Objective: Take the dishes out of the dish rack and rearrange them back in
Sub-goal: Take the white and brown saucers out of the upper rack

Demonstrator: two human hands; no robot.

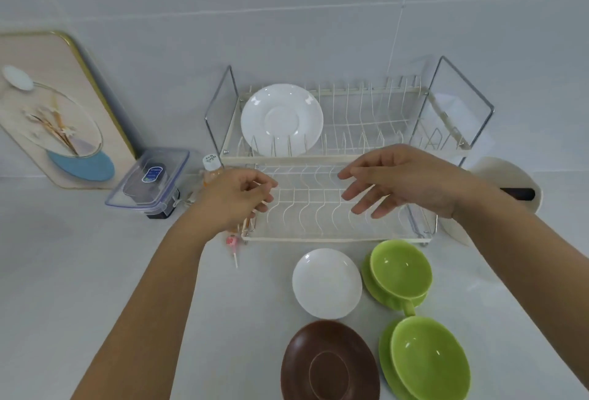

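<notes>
Both hands are empty here, hovering mid-frame over the lower tier of the dish rack (334,233). The right hand (411,182) has its fingers spread and loose, palm down, holding nothing. The left hand (236,198) is half curled, thumb and fingertips drawn near each other at the rack's left edge; whether it touches the wire, I cannot tell.

Up in the top tier, centre-left of the frame, one white saucer (282,120) stands on edge between the prongs, leaning back, which is how the slots are meant to carry it.

The rest is out on the counter (95,272), lower centre and lower right: a white plate (326,283) lying flat, a brown saucer (330,364) below it, and two green cups, the upper (400,272) and the lower (428,361), each sitting on its green saucer. They are grouped just in front of the rack, within easy reach, likely staged for going back in. My read: one piece is racked, the others wait.
</notes>
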